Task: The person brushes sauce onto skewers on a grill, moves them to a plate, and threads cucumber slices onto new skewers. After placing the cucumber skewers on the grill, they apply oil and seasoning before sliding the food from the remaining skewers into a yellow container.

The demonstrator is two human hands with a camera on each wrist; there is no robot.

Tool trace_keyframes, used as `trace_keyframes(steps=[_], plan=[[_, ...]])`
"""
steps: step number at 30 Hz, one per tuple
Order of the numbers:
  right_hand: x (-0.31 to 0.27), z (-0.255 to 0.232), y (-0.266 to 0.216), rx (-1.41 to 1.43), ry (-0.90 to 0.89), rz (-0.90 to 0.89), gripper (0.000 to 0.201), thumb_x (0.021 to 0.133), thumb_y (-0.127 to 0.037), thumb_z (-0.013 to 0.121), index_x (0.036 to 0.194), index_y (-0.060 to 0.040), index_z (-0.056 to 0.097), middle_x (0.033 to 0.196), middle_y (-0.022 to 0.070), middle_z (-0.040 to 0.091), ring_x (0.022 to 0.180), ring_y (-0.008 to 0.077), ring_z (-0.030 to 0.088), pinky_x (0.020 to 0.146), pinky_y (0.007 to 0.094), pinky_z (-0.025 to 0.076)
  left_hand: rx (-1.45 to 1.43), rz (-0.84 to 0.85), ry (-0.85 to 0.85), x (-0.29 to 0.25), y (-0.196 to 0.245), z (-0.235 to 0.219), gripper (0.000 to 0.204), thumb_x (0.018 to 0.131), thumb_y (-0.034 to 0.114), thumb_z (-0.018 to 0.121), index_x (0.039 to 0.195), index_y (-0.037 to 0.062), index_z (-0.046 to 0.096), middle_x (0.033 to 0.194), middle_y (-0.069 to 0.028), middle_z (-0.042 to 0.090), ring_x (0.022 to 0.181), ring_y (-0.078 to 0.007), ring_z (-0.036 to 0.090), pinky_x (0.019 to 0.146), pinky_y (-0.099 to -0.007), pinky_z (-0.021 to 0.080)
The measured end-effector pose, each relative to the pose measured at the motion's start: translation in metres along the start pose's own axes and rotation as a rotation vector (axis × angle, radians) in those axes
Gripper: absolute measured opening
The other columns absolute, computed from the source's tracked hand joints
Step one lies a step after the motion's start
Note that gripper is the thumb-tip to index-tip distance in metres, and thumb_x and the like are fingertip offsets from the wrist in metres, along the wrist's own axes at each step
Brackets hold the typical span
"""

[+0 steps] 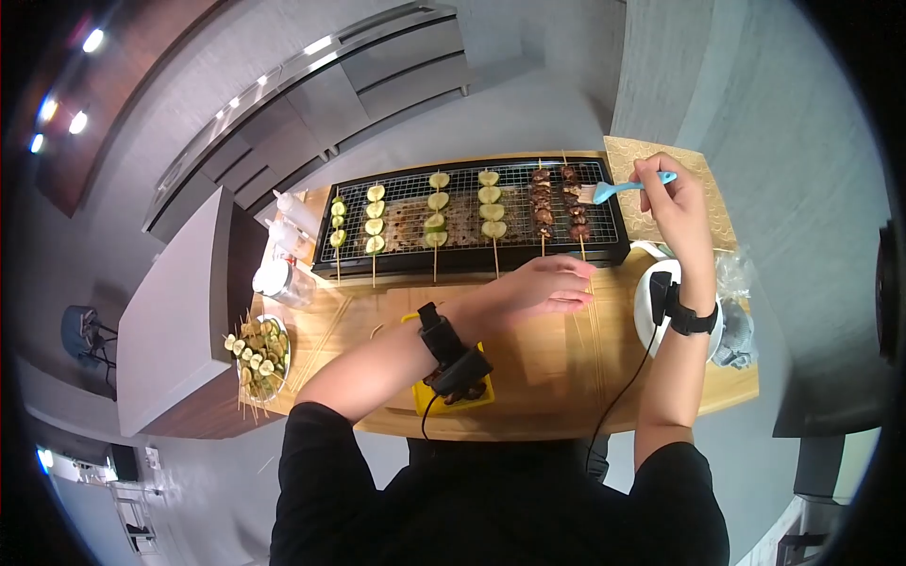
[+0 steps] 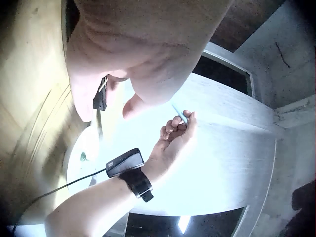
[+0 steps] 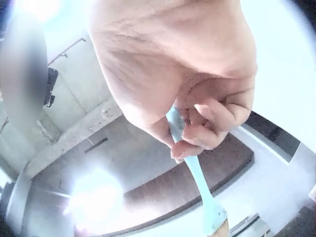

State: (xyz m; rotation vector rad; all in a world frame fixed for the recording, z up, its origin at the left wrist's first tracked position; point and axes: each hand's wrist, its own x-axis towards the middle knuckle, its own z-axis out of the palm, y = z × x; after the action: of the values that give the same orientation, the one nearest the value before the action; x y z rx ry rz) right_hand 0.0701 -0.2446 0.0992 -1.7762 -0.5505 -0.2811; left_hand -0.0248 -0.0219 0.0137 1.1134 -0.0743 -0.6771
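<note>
My right hand (image 1: pixel 675 203) grips the light-blue handle of a basting brush (image 3: pixel 197 180). In the head view, its pale bristles (image 1: pixel 586 194) overlap the rightmost meat skewer (image 1: pixel 578 229) on the grill (image 1: pixel 618 247). My left hand (image 1: pixel 547 286) hovers by the grill's front edge, near the lower sticks of the meat skewers. Its thumb (image 2: pixel 133 107) and fingers stand apart in the left wrist view, with a gap between them. Another meat skewer (image 1: pixel 542 203) lies just left of the brushed one. Green slice skewers (image 1: pixel 492 212) line the rest of the grill.
Squeeze bottles (image 1: pixel 291 238) and a lidded jar (image 1: pixel 283 283) stand left of the grill. Below them is a plate of skewers (image 1: pixel 257 358). A yellow tray (image 1: pixel 456 404) lies under the left forearm, and a white bowl (image 1: pixel 645 307) under the right wrist. Cables hang from both wrists.
</note>
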Motion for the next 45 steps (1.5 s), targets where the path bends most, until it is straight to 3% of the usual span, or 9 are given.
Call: trace_keyframes(steps=[7,13,16,19,34,45], plan=[[0.001,-0.007,0.006,-0.061,-0.087,0.089,0.031,0.104,-0.023,0.064,0.082,-0.0012,0.066,0.065,-0.0018,0.058,0.057,0.0056,0.052,0.054,0.0259,0.037,-0.037,0.046,0.087,0.022,-0.006,0.018,0.044,0.104,0.014,0.061,0.144,-0.0022,0.05,0.146,-0.0138,0.052,0.139,-0.0245,0.053,0.119,-0.0392,0.045],[0.006,0.004,0.024,0.082,-0.206,0.072,0.029,0.103,-0.021,0.064,0.083,-0.0006,0.066,0.066,-0.0001,0.062,0.056,0.0067,0.054,0.054,0.0269,0.04,-0.18,0.137,0.121,0.044,-0.015,0.005,0.046,0.105,0.016,0.059,0.144,-0.0052,0.047,0.148,-0.0167,0.05,0.141,-0.0278,0.05,0.12,-0.0405,0.044],[0.009,-0.001,0.028,-0.13,-0.277,0.093,0.028,0.103,-0.02,0.064,0.083,-0.0002,0.067,0.068,0.0001,0.063,0.056,0.0067,0.054,0.054,0.0266,0.041,-0.211,0.122,0.146,0.049,-0.015,0.005,0.047,0.105,0.017,0.059,0.144,-0.0071,0.046,0.148,-0.0182,0.05,0.141,-0.0293,0.05,0.12,-0.0411,0.043],[0.008,0.001,0.021,0.104,-0.22,0.133,0.027,0.103,-0.019,0.064,0.084,0.0001,0.067,0.067,-0.0001,0.063,0.056,0.0068,0.054,0.053,0.0266,0.041,-0.193,0.116,0.149,0.047,-0.014,0.006,0.049,0.105,0.018,0.059,0.143,-0.0085,0.046,0.147,-0.0191,0.051,0.141,-0.0297,0.05,0.121,-0.0414,0.042],[0.018,0.015,0.049,0.024,0.025,0.024,0.027,0.102,-0.024,0.066,0.088,-0.0012,0.07,0.064,0.0021,0.063,0.058,0.0074,0.057,0.055,0.027,0.043,-0.178,0.127,0.167,0.05,-0.012,0.004,0.05,0.105,0.018,0.059,0.144,-0.0085,0.045,0.146,-0.0192,0.051,0.142,-0.0302,0.049,0.119,-0.0415,0.043],[0.018,0.027,0.053,-0.127,0.063,0.047,0.023,0.1,-0.024,0.068,0.093,-0.0026,0.072,0.064,0.003,0.065,0.058,0.0091,0.059,0.056,0.0283,0.045,-0.14,0.128,0.18,0.047,-0.005,0.006,0.047,0.105,0.017,0.057,0.144,-0.0074,0.047,0.145,-0.0189,0.053,0.14,-0.028,0.052,0.119,-0.0389,0.043]])
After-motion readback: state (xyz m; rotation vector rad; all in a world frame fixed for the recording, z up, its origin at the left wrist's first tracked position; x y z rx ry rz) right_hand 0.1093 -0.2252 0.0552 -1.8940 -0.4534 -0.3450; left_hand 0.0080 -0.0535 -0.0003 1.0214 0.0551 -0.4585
